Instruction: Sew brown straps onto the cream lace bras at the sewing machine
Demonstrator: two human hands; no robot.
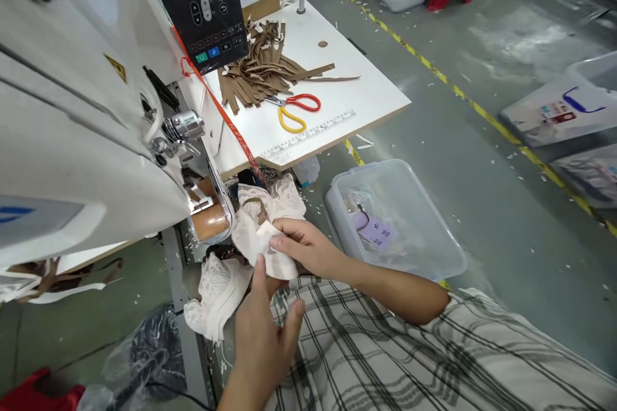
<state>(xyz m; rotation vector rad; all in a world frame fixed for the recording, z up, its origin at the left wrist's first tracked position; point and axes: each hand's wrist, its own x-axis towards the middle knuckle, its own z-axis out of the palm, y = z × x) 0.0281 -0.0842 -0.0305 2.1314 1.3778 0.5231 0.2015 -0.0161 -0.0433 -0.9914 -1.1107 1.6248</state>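
A white lace bra with a brown strap hangs over my lap, just right of the sewing machine's free arm. My right hand pinches its pale cup edge between thumb and fingers. Below it, my left hand has thumb and index finger spread apart. Its index fingertip is at the fabric; whether it touches cannot be made out. More white lace fabric droops at the left, beside my left hand.
The sewing machine with its control panel fills the left. Brown strips, scissors and a printed ruler are on the white table. A clear plastic bin stands right of my lap; more bins stand beyond.
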